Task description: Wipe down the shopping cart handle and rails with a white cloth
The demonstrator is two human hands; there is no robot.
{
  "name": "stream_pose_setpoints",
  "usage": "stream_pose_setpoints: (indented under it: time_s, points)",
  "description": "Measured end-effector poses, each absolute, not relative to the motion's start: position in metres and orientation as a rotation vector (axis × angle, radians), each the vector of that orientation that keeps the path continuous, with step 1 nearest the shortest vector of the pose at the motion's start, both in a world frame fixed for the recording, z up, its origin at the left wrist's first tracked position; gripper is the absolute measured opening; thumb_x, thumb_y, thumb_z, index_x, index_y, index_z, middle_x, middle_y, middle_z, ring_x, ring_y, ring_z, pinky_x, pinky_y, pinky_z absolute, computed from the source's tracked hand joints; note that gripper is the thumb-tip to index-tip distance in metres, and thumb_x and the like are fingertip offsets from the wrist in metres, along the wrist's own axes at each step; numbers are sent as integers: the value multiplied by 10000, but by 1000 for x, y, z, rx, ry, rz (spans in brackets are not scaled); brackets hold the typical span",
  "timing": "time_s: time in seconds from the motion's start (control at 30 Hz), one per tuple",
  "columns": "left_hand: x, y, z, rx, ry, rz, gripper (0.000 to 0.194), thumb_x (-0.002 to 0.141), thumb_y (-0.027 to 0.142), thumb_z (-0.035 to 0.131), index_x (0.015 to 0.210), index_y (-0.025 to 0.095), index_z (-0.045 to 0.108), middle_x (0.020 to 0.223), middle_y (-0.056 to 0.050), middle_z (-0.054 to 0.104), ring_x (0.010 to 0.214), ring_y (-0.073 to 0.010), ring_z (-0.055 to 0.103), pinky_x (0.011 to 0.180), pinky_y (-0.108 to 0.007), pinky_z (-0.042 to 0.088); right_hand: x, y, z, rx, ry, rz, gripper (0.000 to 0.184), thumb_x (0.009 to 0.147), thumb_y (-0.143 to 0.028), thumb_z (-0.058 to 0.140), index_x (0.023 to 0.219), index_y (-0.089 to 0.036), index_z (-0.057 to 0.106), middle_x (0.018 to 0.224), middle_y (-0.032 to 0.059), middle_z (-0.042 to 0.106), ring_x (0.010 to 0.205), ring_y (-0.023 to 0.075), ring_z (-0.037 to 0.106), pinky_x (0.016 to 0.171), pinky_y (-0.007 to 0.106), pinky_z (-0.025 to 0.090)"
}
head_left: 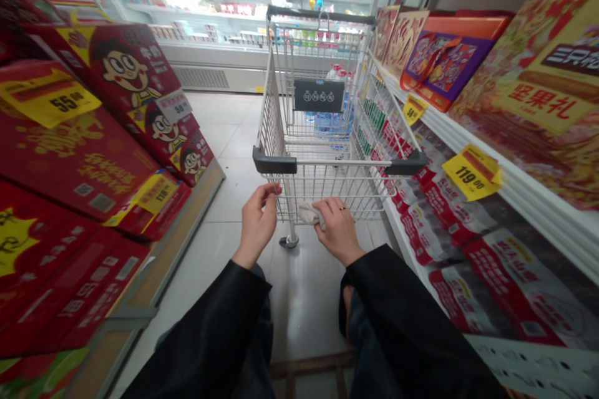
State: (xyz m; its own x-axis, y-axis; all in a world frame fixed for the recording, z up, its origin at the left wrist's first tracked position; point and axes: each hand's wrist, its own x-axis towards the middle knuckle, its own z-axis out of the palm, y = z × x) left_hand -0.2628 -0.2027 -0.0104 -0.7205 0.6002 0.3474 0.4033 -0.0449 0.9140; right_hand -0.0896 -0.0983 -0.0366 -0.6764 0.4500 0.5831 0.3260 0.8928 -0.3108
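Observation:
My left hand (256, 224) pinches the lower wire edge of a metal shopping cart (322, 162) at its near side. My right hand (337, 229) rests against the same wire basket, its fingers over a crumpled white cloth (309, 214). The cloth sits between the hands, pressed to the wires. Inside the cart stand bottled water packs (330, 118), partly hidden by a dark sign plate (319, 95) and the mesh. Black sleeves cover both my forearms.
Stacked red gift boxes (79, 137) with yellow price tags line the left of the tiled aisle (224, 162). Red-and-white packs (468, 230) and boxed gift sets (444, 56) fill the shelves to the right. A lit refrigerated display (234, 6) stands behind the cart.

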Motion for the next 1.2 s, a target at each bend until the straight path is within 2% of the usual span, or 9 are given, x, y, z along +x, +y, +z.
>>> stream_pose_setpoints:
  time_s: [0.2,0.37,0.53,0.7,0.9,1.07,1.2]
  points:
    - [-263,-203,-10,1088,2054,1866,284,894,392,516,1044,204,666,1060,-52,723,1061,-192,653,1006,-342,510,-88,-99,-34,-535,-2279,252,348,829,-100,616,1160,-206,612,1079,86,649,1037,266,556,892,415,511]
    - [-262,-203,-8,1084,2055,1858,294,890,395,512,1045,200,668,1071,-60,721,1069,-197,649,996,-346,523,-88,-100,-34,-555,-2350,235,340,807,-86,613,1130,-194,629,1033,89,647,1018,272,556,869,420,514]
    - [-262,-203,-9,1071,2052,1861,301,883,390,515,1065,199,660,1061,-64,723,1063,-200,653,993,-349,526,-89,-100,-33,-510,-2217,255,348,845,-117,606,1181,-206,622,1106,93,655,1042,260,568,893,418,515]
    - [-263,-202,-12,1081,2041,1868,280,889,380,517,1053,210,668,1079,-52,718,1072,-191,648,1007,-335,509,-90,-99,-39,-550,-2365,250,375,797,-75,619,1150,-201,628,1050,89,650,1046,275,564,884,425,516]
    - [-264,-203,-11,1075,2041,1867,286,896,384,524,1067,210,672,1079,-50,721,1075,-193,648,1010,-340,502,-88,-99,-36,-533,-2249,287,343,843,-116,612,1172,-211,617,1093,87,651,1048,265,569,893,414,515]
    - [-264,-203,-14,1071,2041,1870,292,904,394,522,1075,210,670,1090,-53,719,1090,-196,645,1026,-343,494,-89,-98,-37,-554,-2357,278,339,801,-76,610,1114,-205,627,1028,82,643,1021,268,561,870,416,521]
    - [-265,-202,-15,1059,2039,1877,288,908,397,521,1081,219,668,1091,-44,722,1091,-190,649,1010,-336,495,-89,-98,-33,-465,-2163,327,335,846,-119,615,1165,-218,601,1064,78,644,1022,250,576,881,417,527]
